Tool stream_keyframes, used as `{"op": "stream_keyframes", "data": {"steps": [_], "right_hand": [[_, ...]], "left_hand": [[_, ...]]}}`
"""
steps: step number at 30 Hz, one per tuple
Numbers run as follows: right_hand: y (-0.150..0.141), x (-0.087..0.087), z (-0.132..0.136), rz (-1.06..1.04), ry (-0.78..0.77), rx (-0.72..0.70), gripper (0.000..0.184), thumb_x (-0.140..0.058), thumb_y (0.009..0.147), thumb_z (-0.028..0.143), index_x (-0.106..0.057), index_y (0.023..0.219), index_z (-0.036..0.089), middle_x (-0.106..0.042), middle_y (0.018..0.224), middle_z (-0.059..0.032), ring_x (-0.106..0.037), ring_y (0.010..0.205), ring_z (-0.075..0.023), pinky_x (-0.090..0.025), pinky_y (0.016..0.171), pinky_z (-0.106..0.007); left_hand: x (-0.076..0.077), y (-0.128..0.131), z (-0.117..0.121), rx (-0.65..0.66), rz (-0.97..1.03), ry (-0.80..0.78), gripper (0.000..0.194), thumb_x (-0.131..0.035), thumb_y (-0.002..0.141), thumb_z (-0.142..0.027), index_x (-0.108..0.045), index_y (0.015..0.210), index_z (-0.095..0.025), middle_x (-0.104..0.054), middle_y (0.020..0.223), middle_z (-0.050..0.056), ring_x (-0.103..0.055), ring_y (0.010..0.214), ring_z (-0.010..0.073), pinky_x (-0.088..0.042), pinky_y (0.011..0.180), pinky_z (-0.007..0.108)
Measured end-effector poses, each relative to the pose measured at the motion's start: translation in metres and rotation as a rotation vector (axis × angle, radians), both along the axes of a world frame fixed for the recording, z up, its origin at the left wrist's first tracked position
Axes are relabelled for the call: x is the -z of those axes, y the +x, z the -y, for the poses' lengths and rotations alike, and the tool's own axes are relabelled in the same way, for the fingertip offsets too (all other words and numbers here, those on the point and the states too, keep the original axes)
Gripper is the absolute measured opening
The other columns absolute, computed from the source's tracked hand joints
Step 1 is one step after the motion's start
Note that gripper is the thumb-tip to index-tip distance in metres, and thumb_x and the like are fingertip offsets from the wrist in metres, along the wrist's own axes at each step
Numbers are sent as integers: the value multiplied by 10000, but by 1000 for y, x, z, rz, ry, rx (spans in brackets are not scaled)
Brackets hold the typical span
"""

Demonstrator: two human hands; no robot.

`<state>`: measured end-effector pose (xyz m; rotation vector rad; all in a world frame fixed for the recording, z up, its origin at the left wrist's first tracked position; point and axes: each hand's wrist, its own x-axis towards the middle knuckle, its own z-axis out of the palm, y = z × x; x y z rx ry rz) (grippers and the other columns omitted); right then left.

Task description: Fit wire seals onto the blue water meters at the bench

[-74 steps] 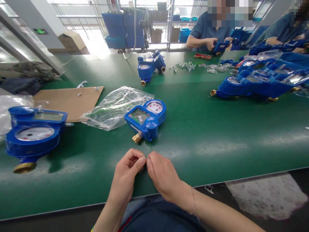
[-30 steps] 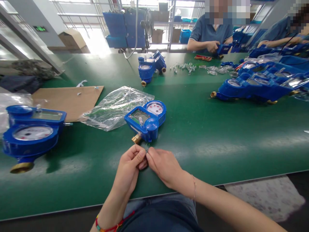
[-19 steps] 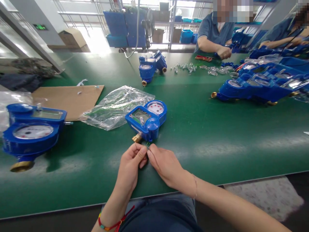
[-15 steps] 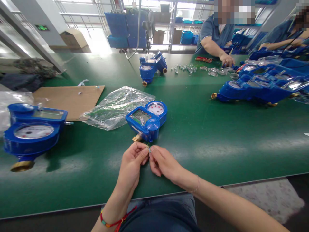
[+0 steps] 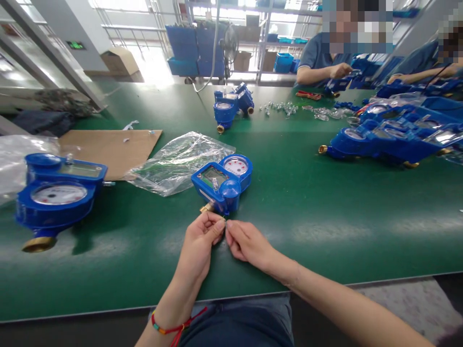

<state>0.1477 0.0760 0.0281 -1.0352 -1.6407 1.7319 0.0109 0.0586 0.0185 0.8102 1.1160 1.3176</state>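
Our left hand (image 5: 199, 243) and right hand (image 5: 249, 246) close in a narrow fingertip pinch on a thin item (image 5: 224, 219) too small to make out, just beside the brass inlet (image 5: 207, 208) of a blue plastic water meter (image 5: 213, 180) on the green table (image 5: 325, 231); we cannot tell whether it is fastened yet.

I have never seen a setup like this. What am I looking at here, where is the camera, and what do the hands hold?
A camera worn on a person's head took this picture, looking down at their own bare hands. The left hand and right hand pinch a tiny thin piece, too small to identify, beside the brass fitting of a blue water meter. That meter lies on a green workbench, near a clear plastic bag and a cardboard sheet. Across the bench, a co-worker handles something blue.
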Motion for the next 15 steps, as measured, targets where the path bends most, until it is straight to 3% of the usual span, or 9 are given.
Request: {"op": "stream_keyframes", "data": {"steps": [2,4,7,9,11,13,15], "right_hand": [[-3,2,0,-250,-306,-8,357,-293,961,369,-388,654,212,-302,356,91,-186,321,-79,-169,379,-214],[-4,4,0,-437,-501,-34,318,-307,948,348,-359,662,219,-257,330,112,-123,302,-72,-142,360,-199],[-1,4,-3,-399,-543,-84,311,-319,943,363,-400,685,209,-319,341,103,-167,296,-66,-178,360,-182],[6,-2,-9,-141,-378,-167,382,-302,955,424,-482,713,189,-446,393,58,-300,314,-75,-246,374,-187],[19,-17,-22,197,-51,-176,453,-295,962,467,-550,729,173,-544,478,9,-453,399,-103,-346,440,-214],[37,-36,-42,472,370,-23,442,-333,959,465,-576,735,173,-600,581,-20,-550,531,-137,-431,569,-261],[57,-55,-70,609,734,170,332,-416,940,442,-594,838,181,-652,787,-51,-606,712,-182,-472,711,-318]], "left_hand": [[0,3,-1,-34,-24,9,182,-705,757,-268,-580,747,-136,-535,626,-27,-429,554,67,-313,526,194],[1,5,-2,-50,-36,13,174,-708,747,-260,-585,754,-137,-563,656,-18,-450,577,71,-330,542,190],[2,6,-1,-44,-35,12,182,-702,751,-278,-588,752,-136,-545,622,-25,-423,546,69,-319,518,191],[1,4,2,3,-69,-9,192,-681,769,-310,-588,786,-142,-521,600,-35,-408,519,74,-311,491,198],[-3,-5,10,39,-168,-22,204,-660,783,-321,-584,881,-159,-531,632,-34,-445,537,94,-342,499,210],[-11,-21,21,-3,-322,0,243,-632,803,-321,-568,996,-189,-577,725,-17,-518,615,123,-408,567,233],[-22,-46,34,-157,-505,56,282,-614,818,-345,-564,1065,-217,-618,817,2,-575,711,152,-451,664,263]]}}
